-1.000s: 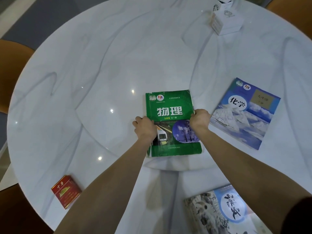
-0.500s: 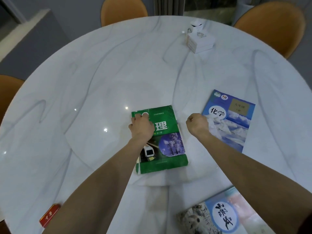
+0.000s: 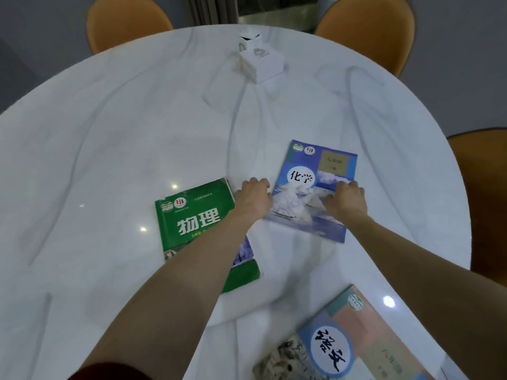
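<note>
A blue chemistry textbook [image 3: 323,163] lies flat on the white marble table [image 3: 131,119], right of centre. My left hand [image 3: 253,197] is at its left edge with the fingers curled onto that edge. On the cover near the right edge rests my right hand [image 3: 346,200], fingers spread. A green physics textbook [image 3: 192,223] lies to the left, partly hidden under my left forearm, and neither hand touches it.
A third textbook with a pale blue and pink cover [image 3: 345,344] lies at the near right edge. A white box [image 3: 260,63] stands at the far side. Orange chairs [image 3: 123,20] [image 3: 370,31] [image 3: 482,201] ring the round table.
Both hands left the green textbook and moved right to the blue one; the left now curls on its left edge, the right lies on its cover. The view tilted up and right.
</note>
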A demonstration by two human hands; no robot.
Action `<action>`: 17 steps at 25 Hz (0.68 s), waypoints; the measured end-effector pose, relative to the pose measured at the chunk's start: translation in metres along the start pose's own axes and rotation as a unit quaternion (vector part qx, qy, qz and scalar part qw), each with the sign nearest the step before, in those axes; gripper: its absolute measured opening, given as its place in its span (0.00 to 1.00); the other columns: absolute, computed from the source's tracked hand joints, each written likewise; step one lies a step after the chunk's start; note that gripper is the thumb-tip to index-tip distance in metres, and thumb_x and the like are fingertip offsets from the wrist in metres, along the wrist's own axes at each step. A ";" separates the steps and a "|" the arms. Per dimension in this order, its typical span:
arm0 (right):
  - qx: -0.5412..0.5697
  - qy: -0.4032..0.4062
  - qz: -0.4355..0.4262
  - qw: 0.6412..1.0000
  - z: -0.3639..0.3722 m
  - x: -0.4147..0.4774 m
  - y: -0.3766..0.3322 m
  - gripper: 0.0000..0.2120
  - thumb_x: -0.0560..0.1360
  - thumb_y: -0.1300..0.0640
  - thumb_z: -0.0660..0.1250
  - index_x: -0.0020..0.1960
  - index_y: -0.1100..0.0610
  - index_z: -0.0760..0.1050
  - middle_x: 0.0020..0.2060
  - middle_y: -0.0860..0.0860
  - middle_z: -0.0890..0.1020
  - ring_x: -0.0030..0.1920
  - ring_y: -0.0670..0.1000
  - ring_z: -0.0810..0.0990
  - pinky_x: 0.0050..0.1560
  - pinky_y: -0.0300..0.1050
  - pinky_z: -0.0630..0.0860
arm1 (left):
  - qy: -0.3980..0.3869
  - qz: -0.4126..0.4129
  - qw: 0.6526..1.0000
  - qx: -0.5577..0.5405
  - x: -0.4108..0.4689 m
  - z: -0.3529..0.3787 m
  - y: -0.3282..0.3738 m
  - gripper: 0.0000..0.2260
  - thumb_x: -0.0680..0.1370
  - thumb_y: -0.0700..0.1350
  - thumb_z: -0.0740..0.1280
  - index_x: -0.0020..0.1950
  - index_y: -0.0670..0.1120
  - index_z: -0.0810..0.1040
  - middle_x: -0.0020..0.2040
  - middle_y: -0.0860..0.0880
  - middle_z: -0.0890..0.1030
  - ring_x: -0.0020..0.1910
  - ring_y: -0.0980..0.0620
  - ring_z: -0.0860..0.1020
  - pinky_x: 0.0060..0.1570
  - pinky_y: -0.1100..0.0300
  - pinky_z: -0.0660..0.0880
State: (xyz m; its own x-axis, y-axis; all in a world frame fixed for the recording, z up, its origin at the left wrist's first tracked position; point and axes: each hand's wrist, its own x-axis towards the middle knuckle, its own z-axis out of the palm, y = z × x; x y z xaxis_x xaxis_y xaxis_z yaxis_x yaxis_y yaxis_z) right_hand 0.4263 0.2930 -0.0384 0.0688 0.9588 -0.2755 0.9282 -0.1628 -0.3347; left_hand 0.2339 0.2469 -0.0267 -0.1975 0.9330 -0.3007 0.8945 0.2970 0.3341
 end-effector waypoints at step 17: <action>0.184 -0.004 0.143 0.972 0.000 0.008 0.043 0.15 0.76 0.58 0.62 0.61 0.62 0.70 0.59 0.62 0.76 0.55 0.63 0.78 0.55 0.53 0.76 | -0.019 -0.085 0.920 -0.381 0.012 0.034 0.040 0.13 0.81 0.40 0.58 0.65 0.44 0.71 0.60 0.44 0.78 0.54 0.46 0.76 0.54 0.57 0.73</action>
State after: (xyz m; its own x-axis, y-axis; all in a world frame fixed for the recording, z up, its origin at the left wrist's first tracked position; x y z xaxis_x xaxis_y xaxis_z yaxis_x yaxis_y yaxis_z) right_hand 0.4671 0.2933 -0.0551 0.3014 0.8603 -0.4111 0.6769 -0.4967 -0.5432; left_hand 0.2806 0.2630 -0.0474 -0.2814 0.8561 -0.4336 0.3078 0.5085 0.8042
